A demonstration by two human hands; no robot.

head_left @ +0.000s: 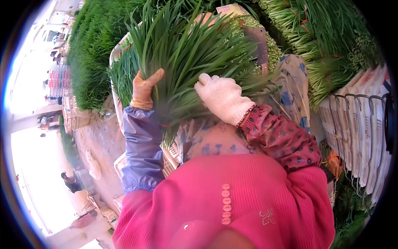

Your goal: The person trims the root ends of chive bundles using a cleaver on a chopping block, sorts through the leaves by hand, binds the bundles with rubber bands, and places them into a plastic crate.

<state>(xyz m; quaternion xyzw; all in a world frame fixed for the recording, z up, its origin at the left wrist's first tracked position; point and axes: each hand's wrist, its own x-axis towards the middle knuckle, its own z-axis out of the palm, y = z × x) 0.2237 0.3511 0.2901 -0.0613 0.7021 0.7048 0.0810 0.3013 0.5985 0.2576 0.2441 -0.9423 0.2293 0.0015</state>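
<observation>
Left hand [144, 89], right hand [224, 97] on 1 leafy bunch [176, 54]

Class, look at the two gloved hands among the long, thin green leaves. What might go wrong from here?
The long, thin green leaves fan out beside the tan-gloved left hand, so some might slip free. The flat, rectangular dark metal blade sits bare beyond the white knit-gloved right hand, so a careless reach might cause a cut.
</observation>
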